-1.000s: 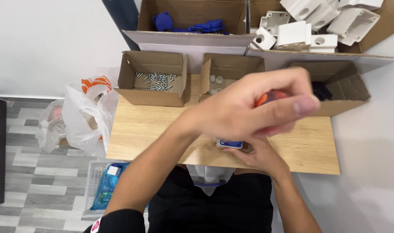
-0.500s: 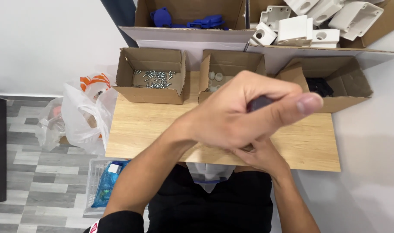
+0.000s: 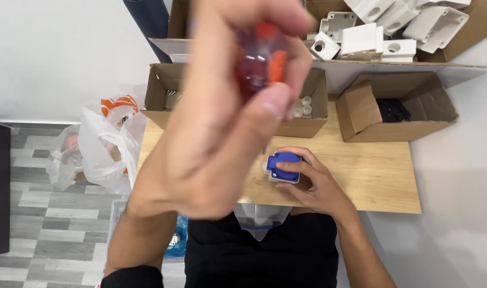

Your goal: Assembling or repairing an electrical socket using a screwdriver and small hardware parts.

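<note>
My left hand (image 3: 217, 122) is raised close to the camera, fingers closed around a tool's red and orange see-through handle (image 3: 259, 58); the rest of the tool is hidden. Below it, my right hand (image 3: 321, 189) rests on the wooden table (image 3: 371, 170) and grips a small blue and white plastic socket part (image 3: 282, 166) from its right side. The blue face of the part points up.
Three open cardboard boxes line the table's far edge: one at the left (image 3: 159, 96), a middle one with small white caps (image 3: 307, 114), a right one with black parts (image 3: 395, 112). A box of white plastic housings (image 3: 392, 32) stands behind. White plastic bags (image 3: 102, 149) lie on the floor at left.
My left hand has risen toward the camera with the handle, uncovering the blue part. My right hand stays on that part at the table's front.
</note>
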